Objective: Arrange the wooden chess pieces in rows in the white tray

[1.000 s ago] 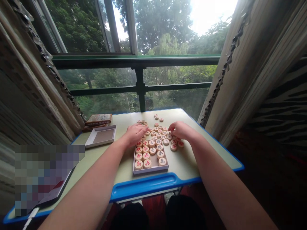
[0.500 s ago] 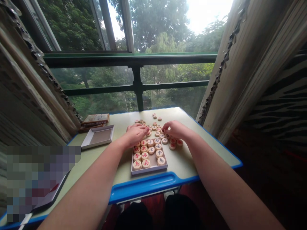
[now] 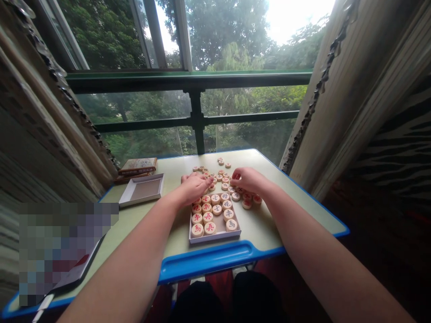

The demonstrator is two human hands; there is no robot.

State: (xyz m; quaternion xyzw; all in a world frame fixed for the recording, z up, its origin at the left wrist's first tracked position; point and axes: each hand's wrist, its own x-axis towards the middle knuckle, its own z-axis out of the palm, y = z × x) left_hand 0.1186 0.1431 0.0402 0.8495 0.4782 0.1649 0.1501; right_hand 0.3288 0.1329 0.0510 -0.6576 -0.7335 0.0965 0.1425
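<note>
My left hand [image 3: 198,186] lies over the far left corner of a shallow white box [image 3: 215,238], its fingers stretched toward the loose xiangqi pieces and touching or hovering just above some of them. Round wooden pieces fill much of the box in rows, red characters such as a red soldier piece [image 3: 210,229] on the left and dark ones such as a dark horse piece [image 3: 231,225] on the right. Among the loose pieces beyond the box, my right hand [image 3: 249,180] has its thumb and fingers bent together at a xiangqi piece, partly hidden by the fingertips.
Loose pieces [image 3: 247,204] lie to the right of the box and farther back. An empty box lid [image 3: 141,190] and stacked boxes [image 3: 138,165] are at the left. A blurred-out device [image 3: 72,255] sits at the table's near left; a blue tray edge [image 3: 207,261] runs in front.
The view has shifted slightly, so everything sits a little farther right. Both hands stay at nearly the same spots over the pieces, and the boxed pieces look unchanged.
</note>
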